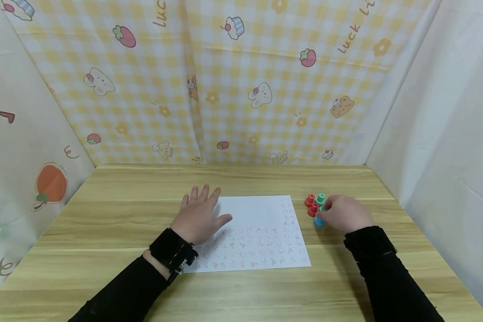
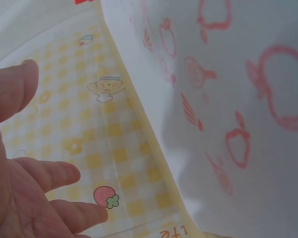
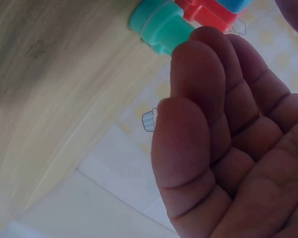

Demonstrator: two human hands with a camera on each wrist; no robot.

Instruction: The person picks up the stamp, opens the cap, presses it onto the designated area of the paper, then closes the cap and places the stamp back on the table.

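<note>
Currently, the right hand (image 1: 348,213), right of centre in the frame, has fingers curled at the blue stamp (image 1: 319,222); whether they grip it cannot be told. The left hand (image 1: 197,220), mid-frame, is spread over the left edge of the sheet (image 1: 251,212). Caution: a fingertip catching the close-set red stamps (image 1: 313,209) or green stamps (image 1: 319,200) could topple them.
</note>
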